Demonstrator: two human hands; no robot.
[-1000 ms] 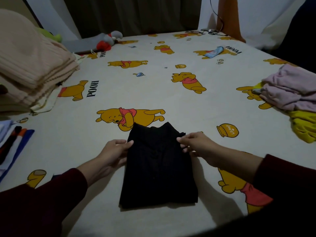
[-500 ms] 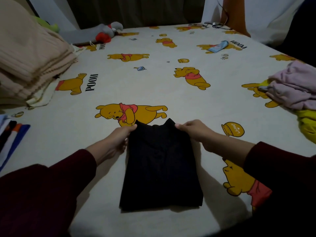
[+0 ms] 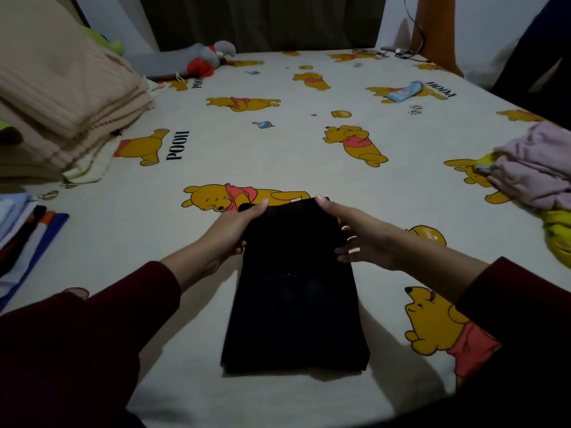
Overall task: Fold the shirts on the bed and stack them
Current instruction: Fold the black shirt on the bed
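Note:
A black shirt [image 3: 293,304], folded into a long narrow rectangle, lies on the cream bed sheet [image 3: 278,156] in front of me. My left hand [image 3: 238,230] grips its far left corner, thumb on top. My right hand [image 3: 355,236] holds the far right corner, thumb over the cloth and fingers under the edge. The far end of the shirt is lifted off the sheet between both hands. A stack of folded shirts [image 3: 21,230] sits at the left edge. Unfolded pink clothes [image 3: 537,171] and yellow clothes [image 3: 559,236] lie at the right.
A thick pile of beige ribbed blankets [image 3: 61,97] fills the far left. A grey and red plush toy [image 3: 204,60] lies at the back, a small blue item [image 3: 404,92] at the back right. Cables [image 3: 401,52] sit near the far corner.
Both hands have closed on the shirt's far corners and raised the far end, drawing it toward me. The collar points seen before are now hidden.

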